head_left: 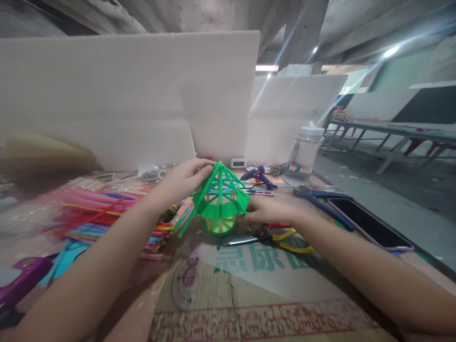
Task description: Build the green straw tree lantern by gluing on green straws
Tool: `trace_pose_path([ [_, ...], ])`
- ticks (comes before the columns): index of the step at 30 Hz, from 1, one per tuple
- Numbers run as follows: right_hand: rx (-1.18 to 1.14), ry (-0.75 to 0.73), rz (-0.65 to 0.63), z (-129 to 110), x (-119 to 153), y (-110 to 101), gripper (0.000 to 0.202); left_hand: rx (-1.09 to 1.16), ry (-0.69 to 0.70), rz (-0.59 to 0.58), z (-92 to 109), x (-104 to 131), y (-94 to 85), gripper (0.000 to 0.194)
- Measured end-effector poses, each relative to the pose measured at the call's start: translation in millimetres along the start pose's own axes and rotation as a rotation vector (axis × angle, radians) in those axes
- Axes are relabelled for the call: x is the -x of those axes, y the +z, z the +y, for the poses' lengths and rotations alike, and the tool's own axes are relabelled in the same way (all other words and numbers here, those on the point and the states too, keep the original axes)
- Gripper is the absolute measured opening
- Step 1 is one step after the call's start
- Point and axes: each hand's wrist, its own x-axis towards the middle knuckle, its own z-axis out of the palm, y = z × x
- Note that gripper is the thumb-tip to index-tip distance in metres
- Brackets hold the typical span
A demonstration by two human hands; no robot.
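Note:
A small green model with a cone-shaped roof (220, 206) stands upright near the middle of the table, its ribs meeting at the top. My left hand (194, 176) reaches to the upper left of the roof, its fingers bent around that side and partly behind it. At the model's right, my right hand (261, 210) touches the lower edge of the roof, with its fingertips partly hidden. A loose green strip slants down from the roof's left side. Scissors with yellow handles (292, 241) lie just below my right hand.
Bundles of coloured strips (103, 211) lie at the left, with a purple tool (26, 282) in front. Behind the model are a blue glue gun (259, 175) and a small white clock (238, 163). Rightward are a water bottle (304, 154), blue pliers (324, 202) and a phone (368, 223).

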Motion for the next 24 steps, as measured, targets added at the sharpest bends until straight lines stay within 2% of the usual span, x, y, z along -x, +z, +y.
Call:
trace_pose_path([
  [4,-0.245,-0.022,0.194,15,-20,14,0.022,0.099,-0.043,-0.029,-1,0,-1.3,0.04],
  [6,-0.298,-0.059,0.288,18,-26,16,0.014,0.102,-0.049,0.001,2,1,-0.6,0.039],
  [9,-0.359,-0.099,0.358,17,-28,14,0.011,0.057,-0.058,0.069,8,2,1.3,0.038],
  [12,-0.425,-0.139,0.384,14,-26,11,0.015,0.0,-0.071,0.118,10,2,3.5,0.037],
  [16,-0.525,-0.178,0.356,15,-24,8,0.033,-0.023,-0.084,0.17,6,-1,5.8,0.038],
  [19,-0.602,-0.171,0.346,19,-25,6,0.041,-0.046,-0.093,0.163,2,-2,3.1,0.041],
  [24,-0.565,-0.126,0.342,22,-27,9,0.03,-0.09,-0.06,0.134,9,3,-7.8,0.047],
])
